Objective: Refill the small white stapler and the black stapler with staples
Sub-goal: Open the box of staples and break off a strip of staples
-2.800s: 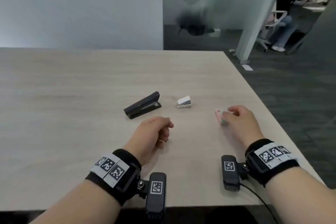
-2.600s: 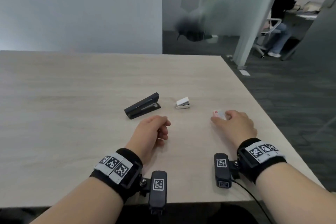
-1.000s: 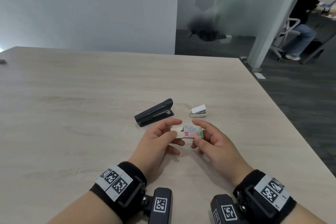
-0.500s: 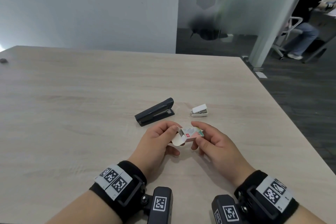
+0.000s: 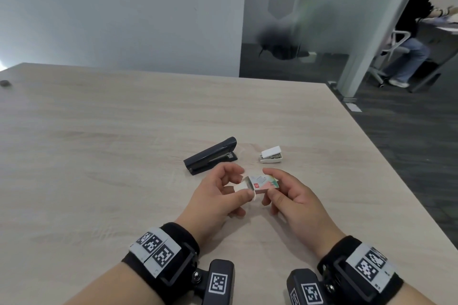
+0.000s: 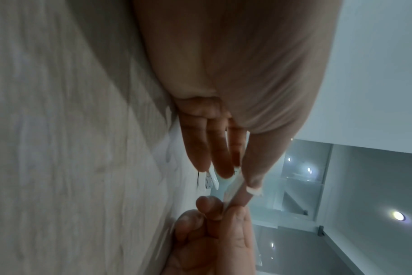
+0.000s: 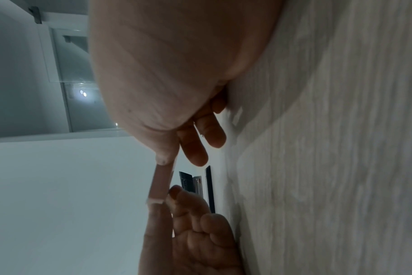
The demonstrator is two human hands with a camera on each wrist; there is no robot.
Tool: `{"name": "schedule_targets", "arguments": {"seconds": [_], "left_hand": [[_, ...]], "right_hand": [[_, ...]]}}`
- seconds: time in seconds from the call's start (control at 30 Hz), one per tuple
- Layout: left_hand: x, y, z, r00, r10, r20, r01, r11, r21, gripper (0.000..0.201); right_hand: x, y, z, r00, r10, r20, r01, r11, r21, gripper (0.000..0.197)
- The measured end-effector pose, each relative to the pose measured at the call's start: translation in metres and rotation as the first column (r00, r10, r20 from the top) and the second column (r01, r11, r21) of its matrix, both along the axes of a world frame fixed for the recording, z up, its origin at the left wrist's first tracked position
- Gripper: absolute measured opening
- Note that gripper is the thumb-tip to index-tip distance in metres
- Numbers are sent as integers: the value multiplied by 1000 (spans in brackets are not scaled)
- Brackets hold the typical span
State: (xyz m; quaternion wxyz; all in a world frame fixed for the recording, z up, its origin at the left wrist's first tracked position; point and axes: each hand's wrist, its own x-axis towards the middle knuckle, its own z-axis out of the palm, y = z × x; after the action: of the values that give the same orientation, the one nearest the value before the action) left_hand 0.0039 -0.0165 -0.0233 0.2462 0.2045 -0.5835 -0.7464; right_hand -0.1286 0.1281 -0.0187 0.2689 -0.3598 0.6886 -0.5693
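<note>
A black stapler point(image 5: 210, 156) lies shut on the wooden table point(image 5: 111, 143), and the small white stapler point(image 5: 271, 155) sits just to its right. Nearer to me, both hands hold a small colourful staple box point(image 5: 260, 179) just above the table. My right hand point(image 5: 271, 184) grips the box body between thumb and fingers. My left hand point(image 5: 244, 184) pinches the white end flap point(image 5: 241, 184), which is folded open. The left wrist view shows the box point(image 6: 235, 188) edge-on with the white stapler point(image 6: 208, 181) beyond it. In the right wrist view the black stapler point(image 7: 198, 184) is behind the box point(image 7: 162, 181).
The table's right edge point(image 5: 386, 161) drops to dark carpet. A small dark object point(image 5: 5, 83) lies at the table's far left. A person point(image 5: 409, 39) sits at a desk beyond a glass partition at the back right.
My right hand picked the staple box up from the right of the table and brought it to the middle. My left hand joined it and pulled the end flap open.
</note>
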Motion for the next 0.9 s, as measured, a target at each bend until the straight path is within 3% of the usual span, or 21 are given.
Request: {"name": "schedule_targets", "arguments": {"seconds": [0.27, 0.67, 0.9], "left_hand": [[-2, 4, -2, 989, 144, 9, -140, 970, -197, 23], [-5, 5, 0, 988, 120, 95, -93, 964, -250, 23], [-5, 2, -4, 979, 168, 118, -149, 976, -157, 12]], "right_hand": [[-2, -3, -2, 999, -43, 8, 43, 999, -15, 33], [-4, -4, -4, 997, -68, 31, 69, 997, -28, 32], [-4, -5, -4, 998, -65, 19, 66, 997, -27, 34]]}}
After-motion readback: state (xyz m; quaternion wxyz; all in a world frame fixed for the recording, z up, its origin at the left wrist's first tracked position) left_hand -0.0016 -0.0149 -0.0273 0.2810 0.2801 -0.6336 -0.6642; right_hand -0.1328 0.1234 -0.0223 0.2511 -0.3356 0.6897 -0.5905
